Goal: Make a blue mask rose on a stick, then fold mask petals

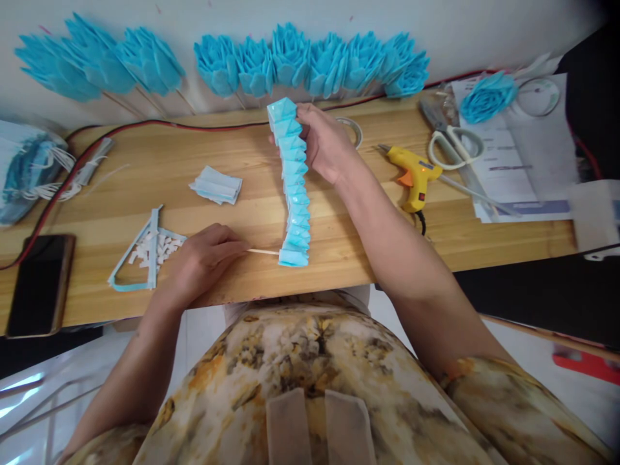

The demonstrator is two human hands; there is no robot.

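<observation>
A long strip of folded light-blue petals stretches across the wooden table. My right hand is closed on its far end and lifts it off the wood. The strip's near end sits on a thin wooden stick. My left hand pinches that stick close to the table's front edge. Just left of this hand lies a blue offcut frame with small white scraps.
Finished blue flowers on sticks lean along the back wall. A yellow glue gun, scissors, papers and another blue flower lie right. Folded blue pieces, a phone, a red cable and a bag of masks sit left.
</observation>
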